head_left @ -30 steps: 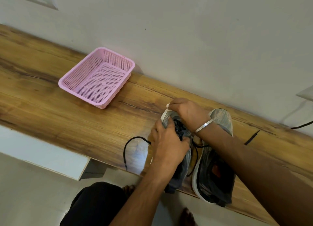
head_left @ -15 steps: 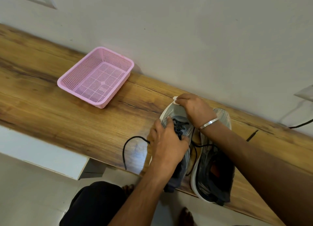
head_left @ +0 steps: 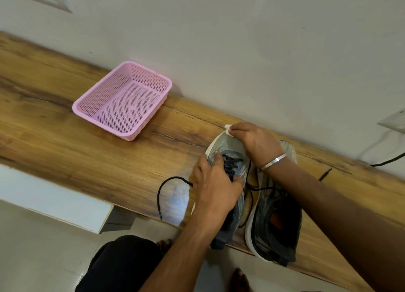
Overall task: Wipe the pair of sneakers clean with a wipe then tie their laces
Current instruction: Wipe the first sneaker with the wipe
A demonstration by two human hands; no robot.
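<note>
Your right hand [head_left: 255, 143] pinches a wipe [head_left: 228, 129] against the toe of the left sneaker [head_left: 228, 147] on the shelf [head_left: 87, 160]; your left hand [head_left: 215, 185] grips its laced middle, the other sneaker [head_left: 274, 221] just beside.

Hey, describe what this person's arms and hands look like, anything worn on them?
Both forearms are bare, with no sleeves in view and no gloves. The right hand has a thin, plain silver metal bangle around the wrist. The left hand shows no ring, watch or band on the parts visible.
</note>
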